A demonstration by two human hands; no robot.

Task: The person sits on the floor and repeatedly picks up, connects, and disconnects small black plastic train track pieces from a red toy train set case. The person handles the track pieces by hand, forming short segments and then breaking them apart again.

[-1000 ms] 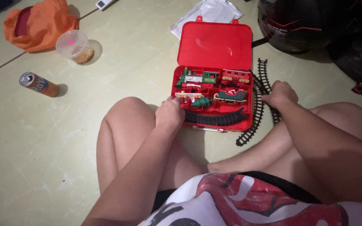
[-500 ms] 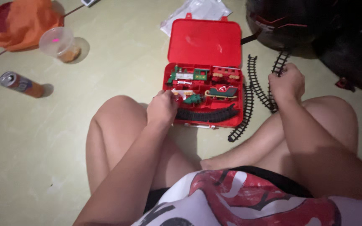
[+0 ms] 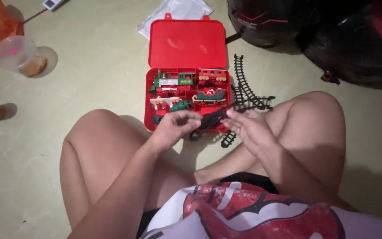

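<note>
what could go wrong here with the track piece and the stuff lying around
The black track piece is held between the left hand and right hand above the open red case; if it slips, it could knock the small train parts out of their slots. Loose curved track sections lie on the floor right beside the right knee, so a leg shift might crush or scatter them. The dim light may make small pieces easy to lose.
</note>
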